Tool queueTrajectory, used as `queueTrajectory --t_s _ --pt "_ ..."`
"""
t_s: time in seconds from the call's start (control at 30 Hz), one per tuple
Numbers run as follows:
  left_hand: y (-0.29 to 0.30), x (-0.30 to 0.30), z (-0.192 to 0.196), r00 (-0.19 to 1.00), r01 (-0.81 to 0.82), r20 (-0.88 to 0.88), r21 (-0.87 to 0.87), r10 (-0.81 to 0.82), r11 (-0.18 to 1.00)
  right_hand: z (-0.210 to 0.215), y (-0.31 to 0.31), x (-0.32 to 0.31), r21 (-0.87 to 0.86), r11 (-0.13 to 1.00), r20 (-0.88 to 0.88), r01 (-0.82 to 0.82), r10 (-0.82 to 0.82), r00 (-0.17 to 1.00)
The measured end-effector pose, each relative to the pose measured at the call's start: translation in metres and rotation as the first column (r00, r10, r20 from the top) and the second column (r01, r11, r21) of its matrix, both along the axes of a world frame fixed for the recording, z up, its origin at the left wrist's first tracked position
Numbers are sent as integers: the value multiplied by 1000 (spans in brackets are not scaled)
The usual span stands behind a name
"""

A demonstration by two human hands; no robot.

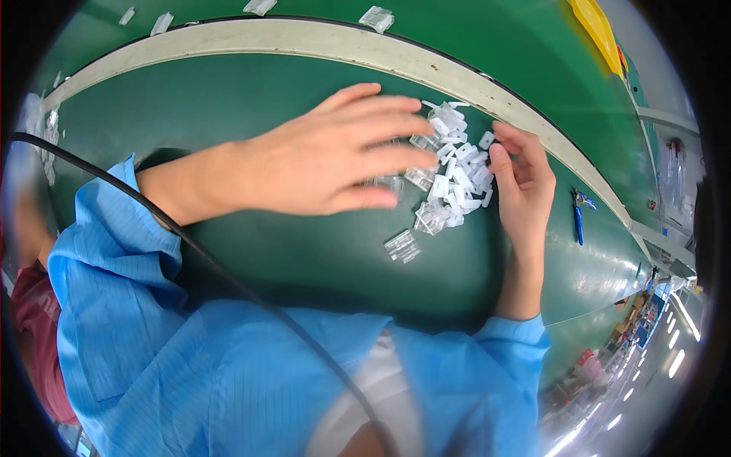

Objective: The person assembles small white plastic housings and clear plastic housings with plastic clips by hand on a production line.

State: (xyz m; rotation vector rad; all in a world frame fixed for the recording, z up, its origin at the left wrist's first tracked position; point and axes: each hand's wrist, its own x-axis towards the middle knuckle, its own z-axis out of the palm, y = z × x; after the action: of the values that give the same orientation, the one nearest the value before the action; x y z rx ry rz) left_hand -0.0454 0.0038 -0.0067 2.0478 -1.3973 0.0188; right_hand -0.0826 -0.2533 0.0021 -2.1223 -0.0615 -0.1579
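My left hand point(339, 156) is open, its fingers spread and slightly blurred, over clear plastic pieces point(420, 178). Some of these are hidden beneath its fingers. To its right lies a heap of small white plastic pieces point(461, 175), several showing a hole or slot. At the heap's right edge my right hand point(525, 171) is curled, with thumb and forefinger closed about one small white plastic piece point(486, 140). One clear plastic piece point(402, 246) rests apart, nearer to me on the green table point(320, 259).
Blue-handled pliers point(579, 217) lie right of my right hand. A pale raised rail point(304, 38) curves behind the heap; beyond it are clear pieces point(377, 19) on a green surface. A black cable point(221, 282) crosses in front of me. Another person's red sleeve point(42, 335) shows at left.
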Motion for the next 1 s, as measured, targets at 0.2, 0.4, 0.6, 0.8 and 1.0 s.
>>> queueTrajectory --t_s 0.2,0.4,0.6,0.8,1.0 --pt "-19 45 7 997 -3 -79 -65 -2 998 4 -7 30 304 950 -196 76 -16 981" --pt "-14 58 0 979 -190 62 -64 194 980 7 12 44 -115 974 -38 -196 192 981" --pt "-2 69 3 954 -281 -133 -74 269 957 10 16 46 -170 968 -38 -183 179 983" --pt "-1 58 1 979 -206 -15 -70 206 976 6 24 37 -103 993 -8 -61 60 998" --pt "-11 43 23 856 -214 -479 11 193 977 22 16 38 201 976 -273 -83 137 952"
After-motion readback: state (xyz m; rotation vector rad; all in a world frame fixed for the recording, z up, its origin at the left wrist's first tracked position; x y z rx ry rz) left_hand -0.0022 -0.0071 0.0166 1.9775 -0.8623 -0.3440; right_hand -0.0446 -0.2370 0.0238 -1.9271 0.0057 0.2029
